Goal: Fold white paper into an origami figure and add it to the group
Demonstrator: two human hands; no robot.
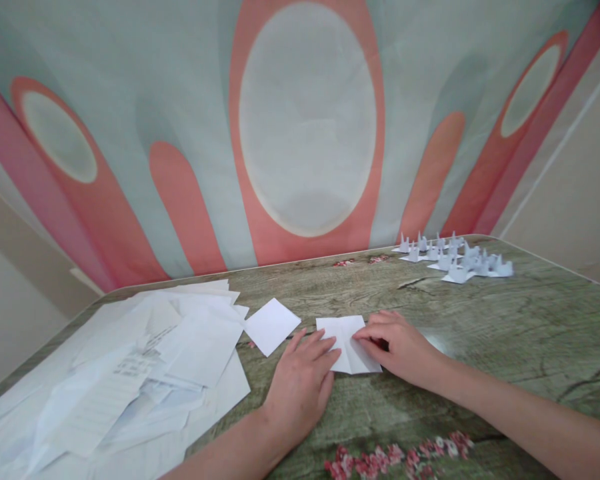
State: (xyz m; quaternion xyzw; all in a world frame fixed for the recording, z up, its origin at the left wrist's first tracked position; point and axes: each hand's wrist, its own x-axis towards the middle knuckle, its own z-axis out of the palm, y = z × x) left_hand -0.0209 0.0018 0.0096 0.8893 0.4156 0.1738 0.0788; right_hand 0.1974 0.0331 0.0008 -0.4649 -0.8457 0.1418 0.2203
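Pale green backdrop [310, 120] with coral shapes and whitish ovals rises behind the table [480, 333], whose woodgrain top meets it along the back edge. Plain wall [570, 187] shows beyond the right edge. Pink and red flowers [400, 459] are printed on the top toward the near side, with smaller ones close to the back edge.

Before the person, well in from the left and right edges, a small white sheet [346, 343] lies with a crease down its middle. The left hand [300, 383] is palm down, fingers extended and slightly parted, their tips resting on the sheet's left part. The right hand [405, 343] has its fingers bent, thumb and forefinger tips together at the sheet's right half; whether they pinch the paper cannot be told.

Just left of the sheet, a white square [271, 327] lies turned cornerwise, one corner at the pile [200, 340]. That loose heap of paper covers much of the table's left side, from near the back left corner forward. Dark print marks some of its pages, too blurred to read. Near the back right corner, folded paper figures [460, 260] with upright points stand in a close group.
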